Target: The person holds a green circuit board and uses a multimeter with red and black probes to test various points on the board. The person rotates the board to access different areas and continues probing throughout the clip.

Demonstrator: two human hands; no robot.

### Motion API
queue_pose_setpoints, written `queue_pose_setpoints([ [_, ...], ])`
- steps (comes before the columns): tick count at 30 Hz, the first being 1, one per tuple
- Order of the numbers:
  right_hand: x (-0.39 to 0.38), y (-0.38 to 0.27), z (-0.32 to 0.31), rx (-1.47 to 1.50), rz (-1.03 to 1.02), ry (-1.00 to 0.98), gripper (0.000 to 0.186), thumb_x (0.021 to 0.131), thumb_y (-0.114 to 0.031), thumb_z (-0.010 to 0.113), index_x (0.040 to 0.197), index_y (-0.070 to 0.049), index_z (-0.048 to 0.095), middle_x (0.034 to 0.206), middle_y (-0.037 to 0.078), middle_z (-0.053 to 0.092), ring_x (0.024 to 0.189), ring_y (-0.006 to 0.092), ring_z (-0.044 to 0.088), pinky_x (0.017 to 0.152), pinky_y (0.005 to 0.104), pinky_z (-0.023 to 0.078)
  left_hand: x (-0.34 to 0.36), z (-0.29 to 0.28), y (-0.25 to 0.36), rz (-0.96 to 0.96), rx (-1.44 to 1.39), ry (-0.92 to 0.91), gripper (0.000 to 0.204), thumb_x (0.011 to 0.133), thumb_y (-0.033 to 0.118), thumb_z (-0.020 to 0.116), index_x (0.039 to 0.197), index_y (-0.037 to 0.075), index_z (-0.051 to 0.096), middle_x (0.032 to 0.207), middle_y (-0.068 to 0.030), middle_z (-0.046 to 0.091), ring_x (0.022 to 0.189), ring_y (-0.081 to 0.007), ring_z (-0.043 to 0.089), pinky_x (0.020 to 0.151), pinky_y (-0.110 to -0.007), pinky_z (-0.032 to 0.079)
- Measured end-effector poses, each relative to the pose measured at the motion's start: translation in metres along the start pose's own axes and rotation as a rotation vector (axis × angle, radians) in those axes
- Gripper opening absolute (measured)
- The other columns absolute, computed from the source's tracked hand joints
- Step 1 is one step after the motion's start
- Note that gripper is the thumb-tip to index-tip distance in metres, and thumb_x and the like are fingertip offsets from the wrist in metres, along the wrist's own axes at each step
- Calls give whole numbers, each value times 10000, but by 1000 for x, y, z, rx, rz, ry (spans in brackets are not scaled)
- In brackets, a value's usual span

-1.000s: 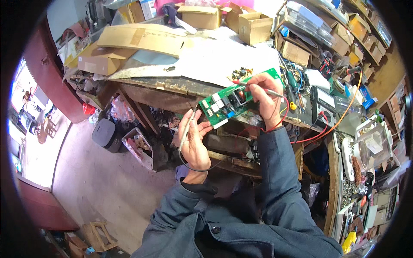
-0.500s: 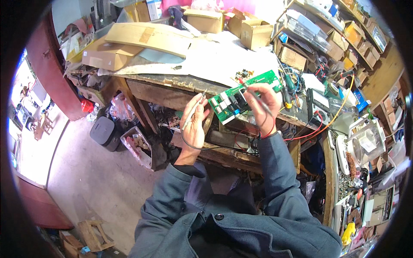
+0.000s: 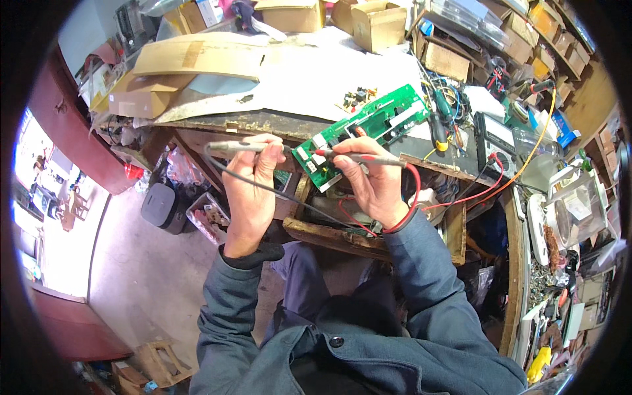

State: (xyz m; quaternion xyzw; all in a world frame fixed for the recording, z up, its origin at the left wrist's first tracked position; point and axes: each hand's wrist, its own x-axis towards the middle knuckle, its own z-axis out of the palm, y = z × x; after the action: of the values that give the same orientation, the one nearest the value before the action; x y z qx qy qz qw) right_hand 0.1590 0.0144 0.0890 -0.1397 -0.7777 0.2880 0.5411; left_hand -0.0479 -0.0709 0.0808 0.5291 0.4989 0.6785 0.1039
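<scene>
Hands (image 3: 376,187) gripping probes (image 3: 378,160) near green circuit board (image 3: 370,120).

Two hands (image 3: 251,201), two probes (image 3: 227,146), one long green circuit board (image 3: 372,122), one test meter (image 3: 496,135) and one dark bin (image 3: 163,207) are counted.

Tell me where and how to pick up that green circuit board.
The green board is probably best pinched by its edges at the far right end, coming from the right: it is flat, and the left hand and right hand crowd the other end.
</scene>
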Motion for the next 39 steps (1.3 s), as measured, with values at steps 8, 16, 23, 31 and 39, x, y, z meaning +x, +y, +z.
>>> queue_pose_setpoints([
  [8, 2, 0, -1, -16, 17, -90, 186, 1003, -7, 770, 1188, 8, 754, 1065, 158, 777, 961, 286, 773, 862, 373, 612, 9, 15, -8, -12, 130, -22, 235, 1127, 205, 687, 1144, -24, 738, 913, -86, 743, 836, -169, 695, 763, -343, 555],
  [16, -2, 13, 6, 31, 14, -77, 188, 986, -17, 788, 1168, 3, 743, 1028, 162, 759, 938, 307, 766, 836, 381, 607, 10, 14, -10, -46, 157, -77, 247, 1142, 224, 670, 1177, -15, 722, 1030, -57, 749, 899, -131, 734, 746, -304, 602],
  [23, -2, 14, 10, 4, -16, -70, 186, 977, -31, 800, 1153, -5, 745, 1002, 167, 748, 896, 330, 753, 793, 400, 600, 23, 7, -3, 7, 332, -212, 234, 1146, 216, 663, 1140, -12, 715, 951, -51, 738, 851, -129, 709, 740, -306, 573],
  [31, -1, 9, 8, -110, -67, -118, 185, 971, -57, 809, 1141, -25, 744, 983, 168, 731, 885, 341, 741, 786, 410, 597, 19, 7, 11, -95, 327, -209, 280, 1143, 246, 662, 1162, -27, 721, 940, -84, 750, 829, -140, 703, 727, -322, 570],
  [39, -1, 13, 8, -161, -95, -144, 190, 976, -7, 803, 1161, -15, 761, 1016, 155, 777, 910, 295, 769, 803, 381, 601, 18, 7, 6, -100, 273, -213, 253, 1138, 226, 673, 1168, -18, 734, 943, -83, 752, 848, -145, 727, 760, -320, 610],
])
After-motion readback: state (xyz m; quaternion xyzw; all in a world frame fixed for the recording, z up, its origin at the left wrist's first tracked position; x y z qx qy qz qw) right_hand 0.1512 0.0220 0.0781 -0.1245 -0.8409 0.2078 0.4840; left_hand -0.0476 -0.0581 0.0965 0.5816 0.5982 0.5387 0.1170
